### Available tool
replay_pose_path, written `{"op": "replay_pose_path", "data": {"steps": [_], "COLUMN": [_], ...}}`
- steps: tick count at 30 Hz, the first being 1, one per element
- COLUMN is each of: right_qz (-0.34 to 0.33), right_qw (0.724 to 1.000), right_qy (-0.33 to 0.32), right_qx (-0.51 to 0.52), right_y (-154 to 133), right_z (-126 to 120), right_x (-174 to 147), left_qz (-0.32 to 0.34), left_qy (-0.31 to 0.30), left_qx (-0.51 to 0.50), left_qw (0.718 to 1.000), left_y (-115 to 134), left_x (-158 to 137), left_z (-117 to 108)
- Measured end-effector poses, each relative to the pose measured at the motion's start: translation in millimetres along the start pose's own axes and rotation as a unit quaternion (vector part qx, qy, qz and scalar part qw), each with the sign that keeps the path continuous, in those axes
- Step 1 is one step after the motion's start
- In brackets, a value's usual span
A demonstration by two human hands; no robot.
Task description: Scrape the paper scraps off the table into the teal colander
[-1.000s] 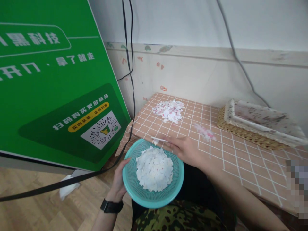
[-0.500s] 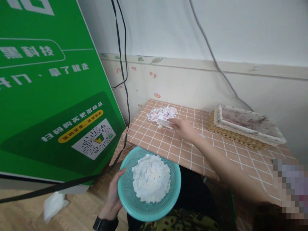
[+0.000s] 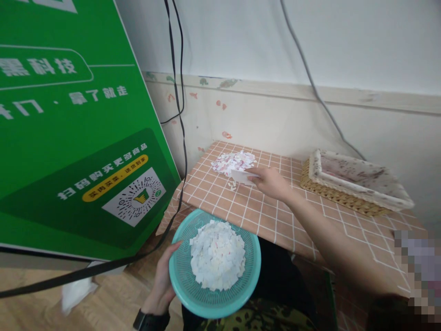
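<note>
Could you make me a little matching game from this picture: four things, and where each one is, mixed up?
1. teal colander
2. white card
3. wicker basket
4. black wristband

A. on the table, near the wall
B. held in the left hand
C. around the left hand's wrist
D. held in the right hand

Pairs: 1-B, 2-D, 3-A, 4-C.

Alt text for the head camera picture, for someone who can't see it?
A left hand holds a turquoise strainer heaped with white scraps; the right hand holds a flat white card by a pink-and-white pile on a checked tablecloth. A lined wicker basket sits to the right.
</note>
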State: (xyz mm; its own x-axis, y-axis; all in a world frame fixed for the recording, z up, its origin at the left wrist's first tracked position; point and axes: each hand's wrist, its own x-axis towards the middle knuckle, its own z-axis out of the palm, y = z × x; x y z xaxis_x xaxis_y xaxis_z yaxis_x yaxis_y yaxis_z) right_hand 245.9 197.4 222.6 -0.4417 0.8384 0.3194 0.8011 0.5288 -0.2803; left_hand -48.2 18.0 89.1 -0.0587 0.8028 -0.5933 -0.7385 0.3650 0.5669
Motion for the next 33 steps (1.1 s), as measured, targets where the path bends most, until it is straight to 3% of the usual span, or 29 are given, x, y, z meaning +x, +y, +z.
{"op": "replay_pose_path", "data": {"steps": [3, 13, 21, 25, 29, 33], "right_qz": [-0.008, 0.036, 0.033, -0.01, -0.086, -0.074], "right_qw": [0.999, 0.994, 0.989, 0.993, 0.985, 0.977], "right_qy": [-0.012, 0.047, 0.058, 0.022, -0.01, -0.015], "right_qx": [0.034, 0.093, 0.131, 0.12, 0.152, 0.198], "right_y": [-2, -13, -22, -35, -60, -69], "right_z": [4, 31, 38, 45, 46, 38], "right_x": [-9, -31, -43, -47, -73, -92], "left_qz": [0.003, 0.005, 0.008, 0.003, 0.006, 0.002], "left_qy": [0.007, 0.004, 0.018, 0.019, 0.014, 0.013], "left_qx": [0.0, 0.002, 0.0, 0.0, 0.004, 0.001], "left_qw": [1.0, 1.0, 1.0, 1.0, 1.0, 1.0], "left_y": [0, 2, 2, 3, 3, 3], "left_x": [-1, 0, 2, 1, -2, -4], "left_z": [1, 2, 2, 4, 6, 7]}}
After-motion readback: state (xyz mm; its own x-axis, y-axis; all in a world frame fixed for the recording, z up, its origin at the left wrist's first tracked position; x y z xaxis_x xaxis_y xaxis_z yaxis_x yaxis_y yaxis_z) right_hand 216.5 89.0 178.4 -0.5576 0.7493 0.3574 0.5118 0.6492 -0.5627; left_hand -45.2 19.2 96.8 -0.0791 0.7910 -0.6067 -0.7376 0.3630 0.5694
